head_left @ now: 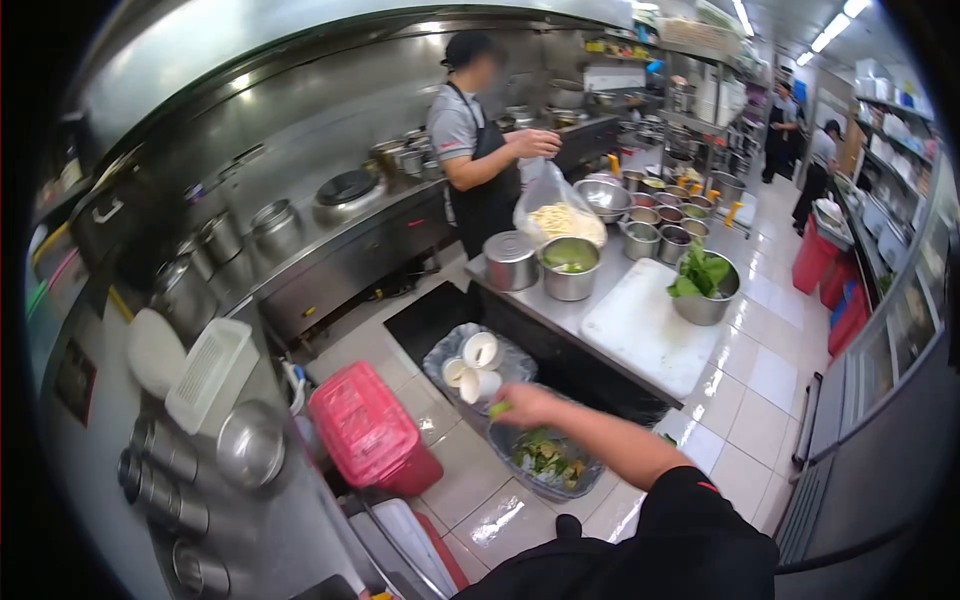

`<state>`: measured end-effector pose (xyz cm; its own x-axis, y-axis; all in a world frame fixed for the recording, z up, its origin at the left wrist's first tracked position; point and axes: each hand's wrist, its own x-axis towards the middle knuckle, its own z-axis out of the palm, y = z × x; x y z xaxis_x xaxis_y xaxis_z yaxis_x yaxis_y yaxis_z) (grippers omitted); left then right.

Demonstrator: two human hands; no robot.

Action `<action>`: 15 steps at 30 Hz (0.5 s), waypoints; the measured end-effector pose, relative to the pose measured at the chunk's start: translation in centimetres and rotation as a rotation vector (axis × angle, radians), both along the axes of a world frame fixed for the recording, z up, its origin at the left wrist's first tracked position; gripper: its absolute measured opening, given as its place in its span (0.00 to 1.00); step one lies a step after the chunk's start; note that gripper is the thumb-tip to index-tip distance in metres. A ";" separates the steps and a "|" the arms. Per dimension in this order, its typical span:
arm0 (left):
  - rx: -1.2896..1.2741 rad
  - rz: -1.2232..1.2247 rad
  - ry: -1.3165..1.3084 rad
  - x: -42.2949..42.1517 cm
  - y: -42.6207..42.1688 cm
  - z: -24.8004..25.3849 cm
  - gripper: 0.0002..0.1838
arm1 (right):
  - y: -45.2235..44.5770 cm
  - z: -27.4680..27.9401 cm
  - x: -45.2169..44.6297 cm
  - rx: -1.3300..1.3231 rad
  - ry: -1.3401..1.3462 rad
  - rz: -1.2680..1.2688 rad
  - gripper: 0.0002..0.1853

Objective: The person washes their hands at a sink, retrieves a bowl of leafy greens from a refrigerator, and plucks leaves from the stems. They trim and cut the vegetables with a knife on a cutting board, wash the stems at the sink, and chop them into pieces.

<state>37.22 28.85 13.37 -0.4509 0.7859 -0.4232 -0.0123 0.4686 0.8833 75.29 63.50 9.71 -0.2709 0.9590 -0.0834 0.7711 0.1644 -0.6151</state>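
Note:
My right hand (528, 407) is closed around a small light-green vegetable piece (499, 409), its exact kind too small to tell. It reaches over a bin lined with clear plastic (575, 492), which holds leafy green and yellowish scraps (548, 458). Just beyond my fingers, several white cups (482, 352) lie in a second lined bin (437, 350). Leafy greens (700, 272) stick out of a steel pot (706, 308) beside a white cutting board (655, 325). My left hand is out of view.
A person (475, 150) across the counter holds a plastic bag of pale strips (558, 215). Pots, including one with green contents (570, 270), stand on that counter. A red lidded bin (370, 425) sits on the tiled floor; a steel bowl (250, 445) rests on the left counter.

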 end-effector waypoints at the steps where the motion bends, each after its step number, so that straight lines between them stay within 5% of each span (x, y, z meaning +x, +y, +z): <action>1: 0.200 -0.277 0.410 0.1 1.7 -2.3 0.18 | 0.1 2.7 4.8 0.010 -0.077 -0.054 0.25; 2: 0.402 -0.561 0.814 -0.1 3.9 -4.8 0.16 | 0.0 4.8 9.1 0.015 -0.063 -0.155 0.20; 3: -0.062 -0.362 0.037 1.4 6.6 -4.4 0.16 | 0.7 5.3 13.4 0.010 -0.074 -0.182 0.19; 4: -0.172 -0.402 0.150 2.1 8.6 -7.0 0.15 | 1.3 5.2 17.2 -0.040 -0.084 -0.265 0.18; 7: -0.179 -0.578 0.049 12.7 15.8 -1.5 0.14 | 1.7 7.2 25.4 -0.157 -0.195 -0.242 0.19; 10: -0.082 -0.833 0.138 19.0 21.3 -2.4 0.11 | 3.1 2.1 31.0 -0.234 -0.333 -0.159 0.18; 13: -0.072 -1.027 0.121 26.2 26.1 -1.0 0.08 | 1.7 0.8 31.6 -0.048 -0.665 -0.230 0.16; 15: -0.097 -1.182 0.135 29.2 28.8 -1.1 0.10 | 0.8 -0.9 32.5 0.309 -0.566 -0.361 0.13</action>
